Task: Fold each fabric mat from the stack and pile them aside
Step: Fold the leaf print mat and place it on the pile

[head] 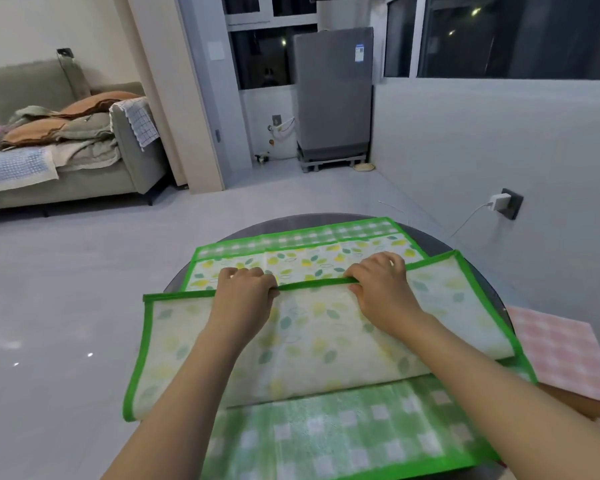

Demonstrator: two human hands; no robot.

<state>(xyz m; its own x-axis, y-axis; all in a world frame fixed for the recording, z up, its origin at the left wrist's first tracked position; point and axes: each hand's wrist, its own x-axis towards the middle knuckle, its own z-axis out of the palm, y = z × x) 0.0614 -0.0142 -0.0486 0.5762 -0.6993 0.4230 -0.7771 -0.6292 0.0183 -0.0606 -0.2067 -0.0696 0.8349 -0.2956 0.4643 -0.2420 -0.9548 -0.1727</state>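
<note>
I had both hands on the green-bound edge of the leaf-print mat (312,341). My left hand (245,292) was curled over the binding with the fingers tucked under it, and my right hand (378,284) pinched the same edge further along, thumb on top. Between them the binding ran taut and nearly straight. The flap I was carrying showed its pale underside and arched over the near part of the mat, while the far part lay flat on the round dark table (478,271), its checked border toward the window.

To fold it well, I judged that I should carry the edge forward evenly with both hands until it met the far green binding, keep the corners square, and only then press the crease flat nearer to me. The outer ends of the flap sagged beyond my hands, the left one hanging past the table rim, so I thought they would need smoothing outward.

A green checked mat (343,434) lay beneath, close to me, apparently more of the stack. A pink checked cloth (565,351) sat just beside the table on my right.

Beyond lay a pale tiled floor (84,271), a grey sofa (66,140) heaped with cushions, a grey washing machine (333,95) by dark windows, and a white charger (499,201) in a wall socket.
</note>
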